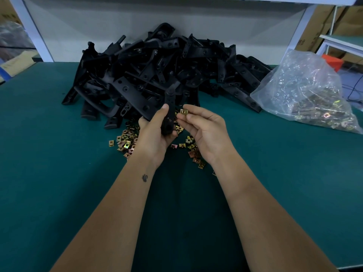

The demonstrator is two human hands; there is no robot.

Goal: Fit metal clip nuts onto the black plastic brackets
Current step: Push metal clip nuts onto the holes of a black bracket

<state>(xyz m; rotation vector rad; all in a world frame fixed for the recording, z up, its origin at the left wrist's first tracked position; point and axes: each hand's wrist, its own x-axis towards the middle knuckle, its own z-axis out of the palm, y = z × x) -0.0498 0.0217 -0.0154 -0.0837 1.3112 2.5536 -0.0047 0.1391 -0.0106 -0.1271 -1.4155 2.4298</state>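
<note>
My left hand (155, 134) grips a black plastic bracket (169, 107) upright, its upper end pointing away from me. My right hand (206, 132) pinches a gold metal clip nut (184, 111) between thumb and fingertips, just to the right of the bracket and close to its edge. Whether the nut touches the bracket I cannot tell. Loose clip nuts (125, 142) lie scattered on the green mat under and around both hands. A big heap of black brackets (157, 69) rises behind my hands.
A clear plastic bag (306, 91) full of clip nuts lies at the right on the green table (59, 173). A white back panel and frame posts stand behind the heap. Cardboard boxes and a shelf sit at the far right.
</note>
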